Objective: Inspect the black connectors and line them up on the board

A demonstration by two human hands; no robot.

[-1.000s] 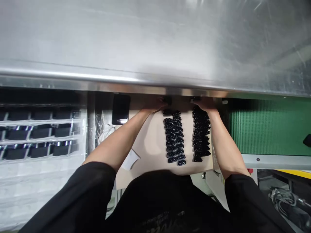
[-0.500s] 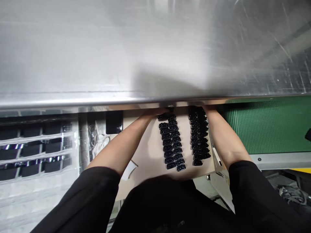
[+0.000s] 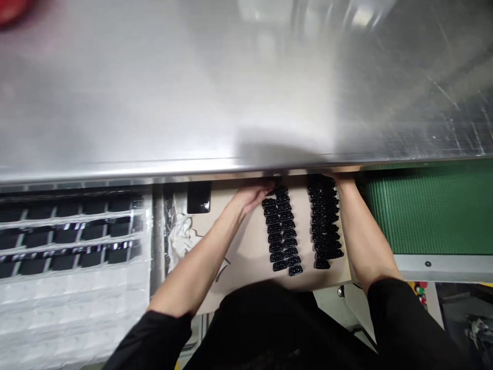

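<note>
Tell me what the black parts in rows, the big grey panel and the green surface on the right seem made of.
Black parts: probably glossy moulded plastic, given the small bright highlights; coated metal is possible.
Grey panel: likely bare metal, with a satin sheen, blurred reflections and fine scratches.
Green surface: perhaps rubber or plastic, finely ribbed, with a dull sheen.

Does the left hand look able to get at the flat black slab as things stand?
Probably yes: only beige tabletop shows between the left hand and the flat black slab. The metal panel hides the slab's far edge, so clearance there can't be judged.
</note>
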